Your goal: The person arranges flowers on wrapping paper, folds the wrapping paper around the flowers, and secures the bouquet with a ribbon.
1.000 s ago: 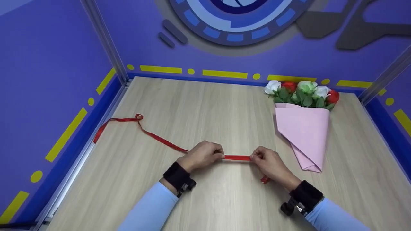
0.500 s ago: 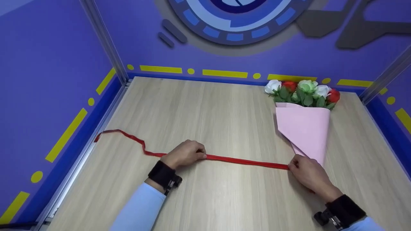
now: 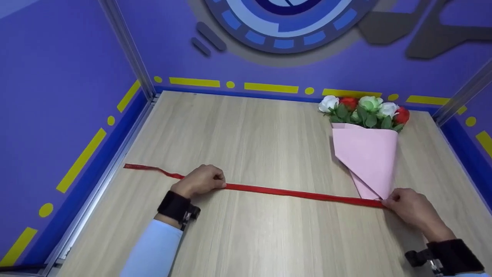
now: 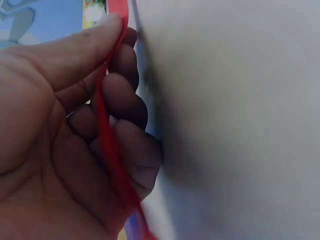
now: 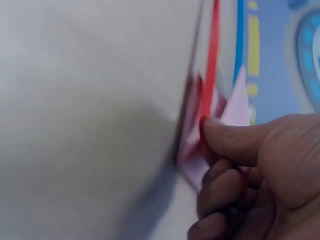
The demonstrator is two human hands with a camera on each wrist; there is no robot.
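Note:
A long red ribbon [image 3: 292,192] stretches across the table between both hands. My left hand [image 3: 201,180] pinches it left of centre, and its loose end trails to the table's left side. In the left wrist view the ribbon [image 4: 112,150] passes under the thumb and down across the palm. At the right, my right hand [image 3: 417,209] pinches the ribbon beside the lower tip of a bouquet in pink wrapping [image 3: 369,154]. The right wrist view shows the thumb pressing the ribbon [image 5: 212,65] against curled fingers; part of it lies within the hand.
White, red and green artificial-looking roses [image 3: 369,109] top the bouquet, which lies at the right of the wooden table [image 3: 246,134]. Purple-blue panels [image 3: 269,69] border the table at the back and sides, with a metal rail [image 3: 103,177] along the left edge.
My hands have moved apart, the right one far to the right and the left one leftward. The ribbon span between them has lengthened, and the curl in its left tail has straightened out.

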